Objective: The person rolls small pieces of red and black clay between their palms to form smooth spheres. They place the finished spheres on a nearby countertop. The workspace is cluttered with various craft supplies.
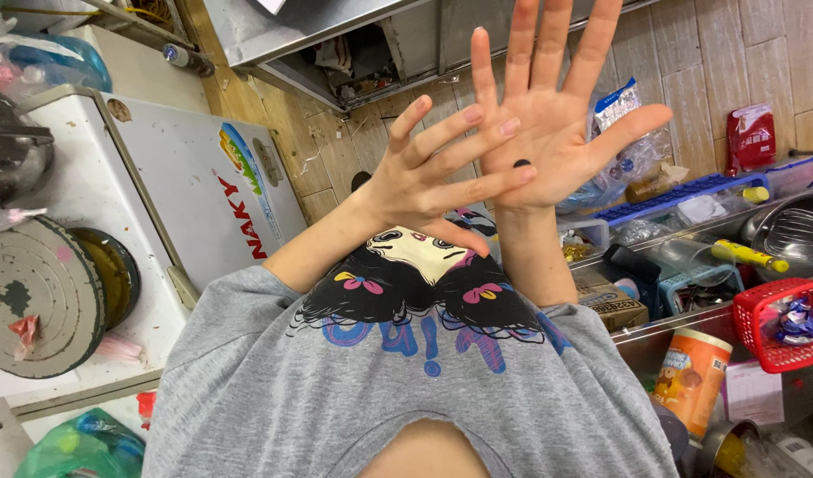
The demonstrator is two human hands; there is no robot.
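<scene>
Fingers (552,35) splayed wide on both sides, gripping nothing. Right hand (557,124) raised palm towards the camera, thumb out to the side, with a small dark spot (520,163) low on the palm. Left hand (424,177) turned back-up, nails showing, with its fingertips laid across the heel of that right palm, touching it and covering part of it. Both held up above a grey printed shirt (336,389), blocking the view of the wooden floor (336,142) and the steel cabinet base (353,44) beyond.

To one side, a white chest freezer (185,186) with round grey discs (35,292) stacked on top. To the other side, well apart from the hands, a cluttered shelf: blue tray (681,190), metal bowl (796,230), red basket (765,323), orange canister (691,372).
</scene>
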